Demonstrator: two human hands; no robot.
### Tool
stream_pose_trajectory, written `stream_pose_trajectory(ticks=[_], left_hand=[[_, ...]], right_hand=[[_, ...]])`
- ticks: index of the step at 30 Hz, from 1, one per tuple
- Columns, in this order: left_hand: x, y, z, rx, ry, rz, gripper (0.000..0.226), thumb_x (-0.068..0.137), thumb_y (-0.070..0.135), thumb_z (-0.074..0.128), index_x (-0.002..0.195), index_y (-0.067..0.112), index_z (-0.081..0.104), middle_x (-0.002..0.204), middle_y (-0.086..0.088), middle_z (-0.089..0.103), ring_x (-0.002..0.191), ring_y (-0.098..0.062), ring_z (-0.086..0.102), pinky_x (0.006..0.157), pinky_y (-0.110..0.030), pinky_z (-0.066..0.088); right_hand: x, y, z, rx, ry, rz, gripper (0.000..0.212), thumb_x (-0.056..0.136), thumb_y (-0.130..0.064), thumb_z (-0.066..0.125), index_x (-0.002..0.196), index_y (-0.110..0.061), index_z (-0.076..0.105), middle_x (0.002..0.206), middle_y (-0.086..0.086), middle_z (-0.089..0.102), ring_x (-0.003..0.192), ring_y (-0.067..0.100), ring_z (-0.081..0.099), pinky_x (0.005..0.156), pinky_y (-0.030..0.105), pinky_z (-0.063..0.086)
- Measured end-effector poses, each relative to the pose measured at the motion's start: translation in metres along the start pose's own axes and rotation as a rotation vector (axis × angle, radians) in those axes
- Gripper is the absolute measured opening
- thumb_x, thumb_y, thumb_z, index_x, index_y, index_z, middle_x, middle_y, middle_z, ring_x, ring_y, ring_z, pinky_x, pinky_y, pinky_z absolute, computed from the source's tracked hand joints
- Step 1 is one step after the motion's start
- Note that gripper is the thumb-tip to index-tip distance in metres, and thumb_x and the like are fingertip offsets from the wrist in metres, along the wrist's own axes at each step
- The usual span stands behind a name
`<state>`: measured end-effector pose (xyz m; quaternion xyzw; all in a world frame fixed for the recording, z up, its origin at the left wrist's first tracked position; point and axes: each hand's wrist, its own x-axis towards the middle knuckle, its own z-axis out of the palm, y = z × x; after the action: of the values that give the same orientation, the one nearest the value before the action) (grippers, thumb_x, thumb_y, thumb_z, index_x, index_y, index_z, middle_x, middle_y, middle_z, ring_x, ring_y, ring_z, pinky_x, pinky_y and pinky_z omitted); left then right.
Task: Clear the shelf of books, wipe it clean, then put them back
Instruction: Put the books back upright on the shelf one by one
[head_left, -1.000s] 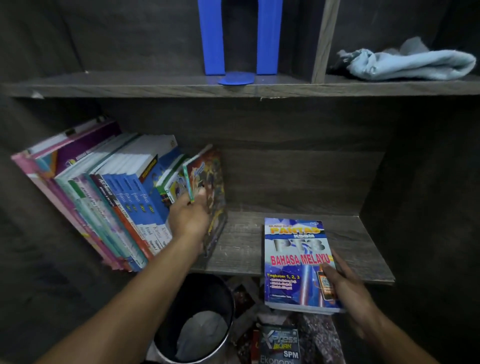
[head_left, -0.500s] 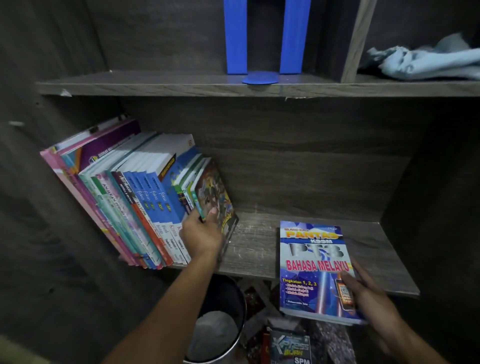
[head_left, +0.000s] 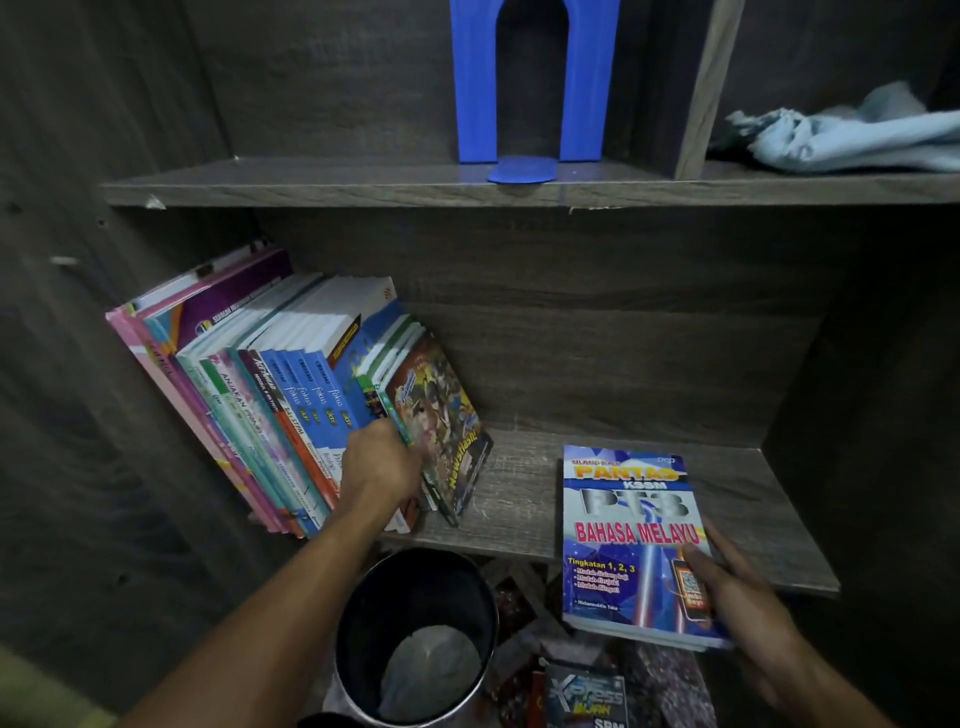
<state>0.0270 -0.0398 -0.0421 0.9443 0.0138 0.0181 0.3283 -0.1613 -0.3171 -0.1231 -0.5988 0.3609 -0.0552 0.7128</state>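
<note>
Books (head_left: 291, 395): row at the left end of the shelf (head_left: 519, 499), spines outward, long axes tilted, with tops leaning towards the left wall.
Spine writing: "fokus" on several blue spines, "ANJAKAN" on a pale one.
Left hand (head_left: 382, 462): fingers curled round the end book (head_left: 441, 415), which has a comic-style cover.
Blue book (head_left: 628, 540): cover up, long axis front to back, title end inward, near end past the shelf's front edge — "PANTAS KSSM", "BAHASA MELAYU", "Tingkatan 1, 2, 3".
Right hand (head_left: 727, 587): pinches its lower right corner, thumb on the cover.

home study corner, dark wooden bookshelf (head_left: 519, 189), school workbooks (head_left: 291, 405), blue bookend (head_left: 530, 88), waste bin (head_left: 415, 634)
</note>
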Motion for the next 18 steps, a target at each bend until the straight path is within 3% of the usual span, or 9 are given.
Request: stream_pose_trajectory(ticks=[3, 6, 13, 18], left_hand=[[-0.004, 0.003, 0.005, -0.006, 0.102, -0.035, 0.031, 0.090, 0.030, 0.066, 0.079, 0.003, 0.059, 0.078, -0.011, 0.061, 0.066, -0.026, 0.056, 0.061, -0.029, 0.043], [-0.009, 0.009, 0.013, -0.033, 0.162, -0.076, 0.035, 0.094, 0.031, 0.061, 0.096, -0.004, 0.062, 0.091, -0.016, 0.064, 0.081, -0.033, 0.061, 0.065, -0.032, 0.045], [-0.014, 0.017, 0.034, -0.065, 0.296, -0.125, 0.020, 0.098, 0.012, 0.052, 0.110, -0.001, 0.043, 0.098, -0.023, 0.064, 0.086, -0.038, 0.065, 0.064, -0.037, 0.049], [-0.012, 0.021, 0.037, -0.048, 0.295, -0.199, 0.030, 0.097, 0.024, 0.055, 0.113, 0.000, 0.046, 0.098, -0.017, 0.064, 0.086, -0.035, 0.065, 0.063, -0.036, 0.047]], right_hand=[[0.001, 0.001, 0.000, -0.011, -0.001, 0.003, 0.051, 0.099, -0.020, 0.053, 0.145, -0.038, 0.041, 0.112, 0.013, 0.070, 0.081, 0.031, 0.075, 0.065, 0.045, 0.059], [0.001, -0.001, -0.001, -0.023, 0.006, -0.006, 0.052, 0.099, -0.022, 0.052, 0.147, -0.037, 0.039, 0.110, 0.011, 0.069, 0.083, 0.032, 0.074, 0.061, 0.040, 0.056], [0.004, -0.003, -0.002, -0.041, 0.012, 0.004, 0.056, 0.099, -0.018, 0.053, 0.149, -0.036, 0.037, 0.109, 0.014, 0.068, 0.083, 0.034, 0.073, 0.056, 0.039, 0.055], [0.004, -0.003, -0.002, -0.024, 0.013, 0.017, 0.056, 0.099, -0.018, 0.052, 0.150, -0.037, 0.036, 0.109, 0.014, 0.068, 0.085, 0.033, 0.072, 0.056, 0.038, 0.055]])
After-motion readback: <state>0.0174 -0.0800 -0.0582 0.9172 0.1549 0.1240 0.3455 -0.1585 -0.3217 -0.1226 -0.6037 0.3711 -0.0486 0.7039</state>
